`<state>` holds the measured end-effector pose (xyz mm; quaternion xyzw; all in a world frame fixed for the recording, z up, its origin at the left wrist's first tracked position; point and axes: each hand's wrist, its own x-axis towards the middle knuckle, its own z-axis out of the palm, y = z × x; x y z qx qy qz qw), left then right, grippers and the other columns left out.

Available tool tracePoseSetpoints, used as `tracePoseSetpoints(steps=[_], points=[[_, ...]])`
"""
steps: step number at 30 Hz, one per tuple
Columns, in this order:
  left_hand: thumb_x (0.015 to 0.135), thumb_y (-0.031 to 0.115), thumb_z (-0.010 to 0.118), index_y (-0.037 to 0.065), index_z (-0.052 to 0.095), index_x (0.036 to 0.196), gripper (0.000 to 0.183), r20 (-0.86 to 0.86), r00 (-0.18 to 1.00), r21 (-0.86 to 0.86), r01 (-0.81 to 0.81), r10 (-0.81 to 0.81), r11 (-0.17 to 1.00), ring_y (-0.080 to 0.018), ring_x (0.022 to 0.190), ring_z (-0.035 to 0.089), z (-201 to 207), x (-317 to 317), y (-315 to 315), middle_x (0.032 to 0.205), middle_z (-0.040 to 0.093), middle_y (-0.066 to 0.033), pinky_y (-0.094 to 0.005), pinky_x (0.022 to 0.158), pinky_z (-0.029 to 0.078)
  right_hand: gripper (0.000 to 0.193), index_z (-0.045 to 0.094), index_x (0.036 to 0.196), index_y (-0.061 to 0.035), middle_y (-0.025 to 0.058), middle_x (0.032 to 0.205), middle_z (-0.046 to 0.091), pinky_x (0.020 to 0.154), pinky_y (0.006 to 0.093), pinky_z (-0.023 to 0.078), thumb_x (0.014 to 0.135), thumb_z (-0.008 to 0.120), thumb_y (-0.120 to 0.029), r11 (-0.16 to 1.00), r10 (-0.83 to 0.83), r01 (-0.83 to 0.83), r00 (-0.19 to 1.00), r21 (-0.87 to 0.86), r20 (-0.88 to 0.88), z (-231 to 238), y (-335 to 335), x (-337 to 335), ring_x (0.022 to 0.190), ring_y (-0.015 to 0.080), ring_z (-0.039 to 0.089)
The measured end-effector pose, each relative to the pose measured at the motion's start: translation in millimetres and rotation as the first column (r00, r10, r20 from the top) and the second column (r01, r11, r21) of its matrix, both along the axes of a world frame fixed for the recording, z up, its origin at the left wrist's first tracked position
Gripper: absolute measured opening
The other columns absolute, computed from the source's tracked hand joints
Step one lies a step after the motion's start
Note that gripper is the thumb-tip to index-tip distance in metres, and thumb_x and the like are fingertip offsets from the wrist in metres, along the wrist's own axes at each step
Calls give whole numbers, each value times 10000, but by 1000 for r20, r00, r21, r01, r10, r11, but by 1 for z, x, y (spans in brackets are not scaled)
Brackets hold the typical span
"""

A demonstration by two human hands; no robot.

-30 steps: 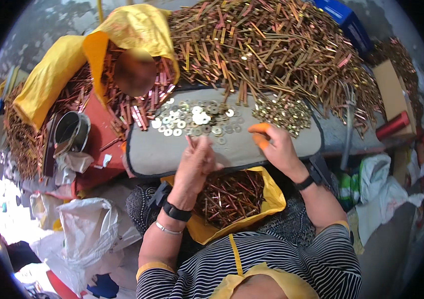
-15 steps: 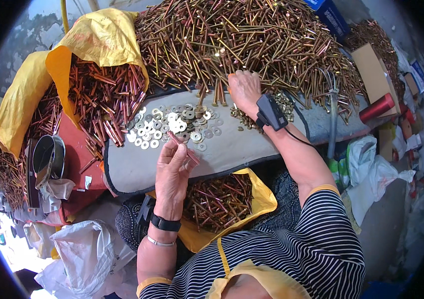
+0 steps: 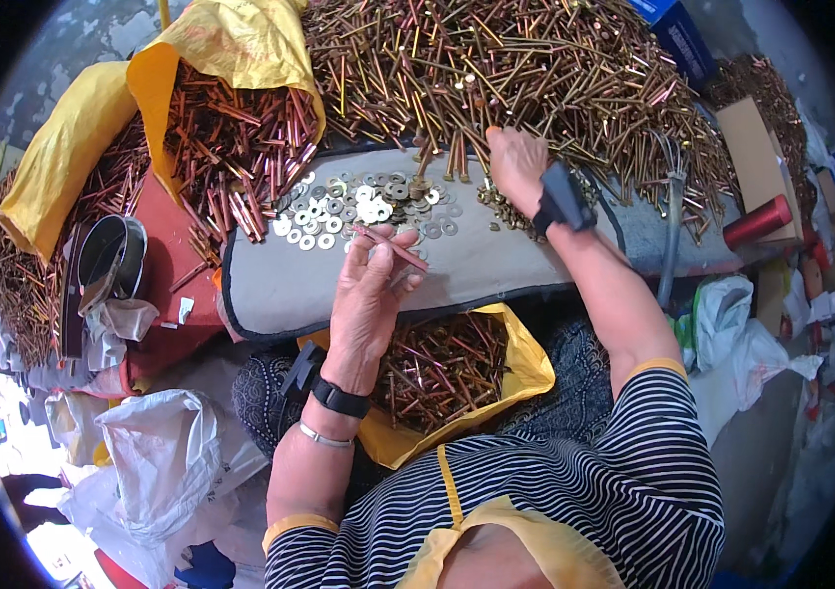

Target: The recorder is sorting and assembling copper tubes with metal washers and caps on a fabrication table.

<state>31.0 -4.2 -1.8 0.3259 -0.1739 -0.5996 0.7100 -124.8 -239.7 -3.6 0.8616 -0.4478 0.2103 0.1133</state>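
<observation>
My left hand [image 3: 366, 285] is closed, with a slim reddish metal sleeve [image 3: 409, 257] pinched between thumb and fingers. It hovers over the near edge of the grey padded mat [image 3: 290, 290], just in front of a spread of flat washers [image 3: 324, 211]. My right hand [image 3: 518, 167] is at the near edge of a big heap of long brassy bolts [image 3: 496, 69]. Its fingers curl down and look closed; what they grip, if anything, is hidden. Small brass nuts [image 3: 506, 211] lie beside and below the right wrist.
A yellow sack [image 3: 231, 54] spills reddish sleeves [image 3: 231, 147] at the left. An open yellow bag [image 3: 530, 368] of assembled-looking reddish pieces rests on my lap. Left stands a round metal tin [image 3: 113, 255]; right, a red cylinder [image 3: 757, 222] and a cardboard flap [image 3: 753, 147].
The view has shifted slightly, so the scene sits differently. My left hand has come nearer the washers, and the sleeve in it lies flatter. My right hand stays by the bolt heap.
</observation>
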Motion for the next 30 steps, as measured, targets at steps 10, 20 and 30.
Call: tracePoseSetpoints(steps=[10, 20, 30], points=[[920, 236, 587, 103, 507, 1035, 193, 114, 946, 2, -307, 305, 952, -158, 914, 626, -8, 14, -3, 1010, 642, -81, -251, 671, 504, 137, 540, 904, -25, 162, 808, 590, 659, 446, 439, 767, 534, -33, 961, 275, -261, 847, -94, 455, 31, 20, -10, 778, 361, 574], [948, 234, 535, 135, 513, 1060, 151, 25, 941, 31, -338, 337, 941, -137, 904, 619, -6, 13, 0, 1054, 628, -65, -286, 732, 528, 132, 650, 887, -48, 144, 767, 605, 594, 429, 480, 803, 580, -123, 863, 338, -421, 892, 279, 301, 30, 112, -30, 692, 323, 617], [930, 236, 569, 92, 518, 1107, 234, 56, 941, 49, -335, 332, 941, -151, 921, 609, -2, 13, 1, 1048, 622, -92, -285, 718, 523, 161, 602, 648, -27, 169, 619, 568, 588, 422, 486, 769, 525, -99, 835, 531, -440, 802, 332, -274, 67, 117, -13, 651, 335, 611]])
